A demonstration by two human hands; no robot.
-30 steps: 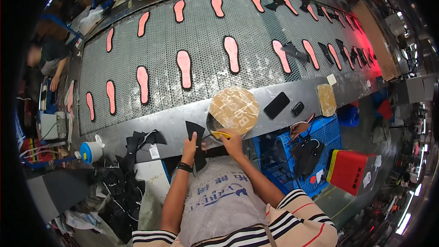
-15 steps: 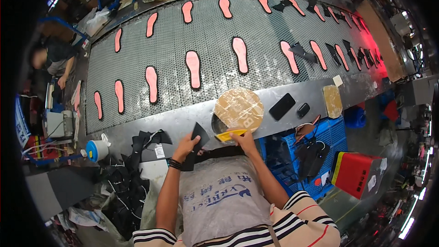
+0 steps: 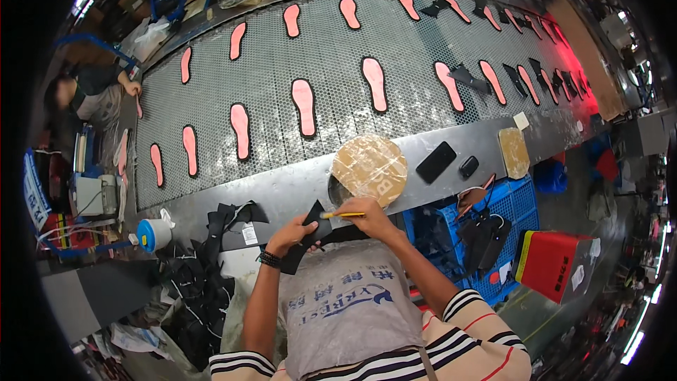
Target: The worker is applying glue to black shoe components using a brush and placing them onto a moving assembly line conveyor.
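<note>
Ideally, left hand fingers keep gripping the black piece flat while right hand, clenching the brush, strokes evenly.

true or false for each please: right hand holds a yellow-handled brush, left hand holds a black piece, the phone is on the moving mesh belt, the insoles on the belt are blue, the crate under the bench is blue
1. The right hand holds a yellow-handled brush. True.
2. The left hand holds a black piece. True.
3. The phone lies on the mesh belt. False: it lies on the plain metal ledge in front of the belt.
4. The insoles on the belt are blue. False: they are pink with dark rims.
5. The crate under the ledge is blue. True.
</note>
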